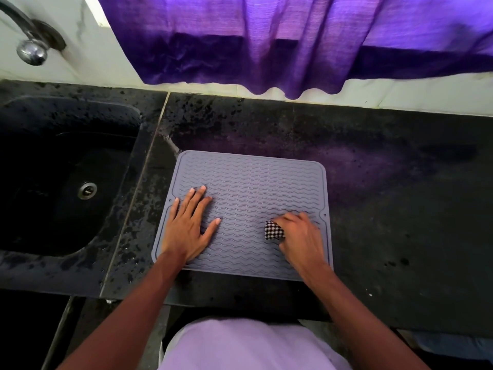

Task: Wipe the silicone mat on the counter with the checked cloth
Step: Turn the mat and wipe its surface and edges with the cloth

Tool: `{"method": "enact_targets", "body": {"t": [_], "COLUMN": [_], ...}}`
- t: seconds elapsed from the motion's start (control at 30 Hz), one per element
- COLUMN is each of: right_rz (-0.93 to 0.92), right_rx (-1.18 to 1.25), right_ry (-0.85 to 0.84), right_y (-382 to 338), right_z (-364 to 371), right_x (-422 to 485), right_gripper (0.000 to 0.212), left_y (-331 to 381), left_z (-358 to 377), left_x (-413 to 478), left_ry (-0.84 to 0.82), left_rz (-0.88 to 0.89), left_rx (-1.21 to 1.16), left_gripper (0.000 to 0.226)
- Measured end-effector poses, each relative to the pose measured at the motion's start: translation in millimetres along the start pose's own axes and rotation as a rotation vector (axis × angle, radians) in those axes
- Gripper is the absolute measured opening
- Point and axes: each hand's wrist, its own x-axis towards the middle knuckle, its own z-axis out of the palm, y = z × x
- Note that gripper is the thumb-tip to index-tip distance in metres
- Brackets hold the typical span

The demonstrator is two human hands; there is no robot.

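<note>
A grey silicone mat [250,182] with wavy ridges lies flat on the black counter [386,182]. My left hand [186,225] presses flat on the mat's left part, fingers straight and spread. My right hand [298,233] rests on the mat's right part near its edge, fingers curled round a bunched black-and-white checked cloth [273,230]. Only a small wad of the cloth shows at the thumb side; the rest is hidden under the hand.
A black sink [66,169] with a metal drain [87,190] sits left of the mat. A metal tap [29,46] is mounted on the wall at top left. A purple curtain [293,41] hangs over the counter's back edge.
</note>
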Motion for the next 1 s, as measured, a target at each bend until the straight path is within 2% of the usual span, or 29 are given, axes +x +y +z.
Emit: {"method": "enact_targets", "body": {"t": [0.23,0.37,0.47,0.53,0.6,0.7,0.8,1.0], "right_rz": [0.147,0.246,0.273,0.249,0.221,0.187,0.179,0.170], "right_rx": [-0.122,-0.075,0.029,0.057,0.001,-0.086,-0.080,-0.074], "right_ry": [0.018,0.035,0.046,0.122,0.149,0.124,0.134,0.061], "right_y": [57.7,81.2,78.4,75.7,73.5,77.0,85.2,81.2], "right_z": [-22.5,-33.3,-37.7,-39.1,-39.7,-33.8,-26.0,-22.4], "right_x": [-20.6,-26.5,-16.6,-10.4,-8.0,-11.8,-19.6,-42.1], "right_gripper": [0.059,0.044,0.035,0.036,0.038,0.045,0.052,0.059], "left_y": [0.3,3.2,22.9,53.8,96.3,154.0,173.2,171.6], "left_z": [-0.7,0.7,1.1,0.7,3.6,17.0,35.2,45.7], "left_x": [1.4,0.2,10.0,25.6,47.0,76.6,87.5,83.8], "left_ry": [0.002,0.033,0.111,0.135,0.112,-0.063,-0.199,-0.125], "left_rz": [0.002,-0.003,-0.018,0.083,0.278,0.502,0.509,0.491], "left_rx": [-0.007,-0.019,-0.098,-0.119,-0.162,-0.209,-0.110,-0.028], "left_gripper": [0.072,0.069,0.057,0.051,0.048,0.052,0.059,0.056]}}
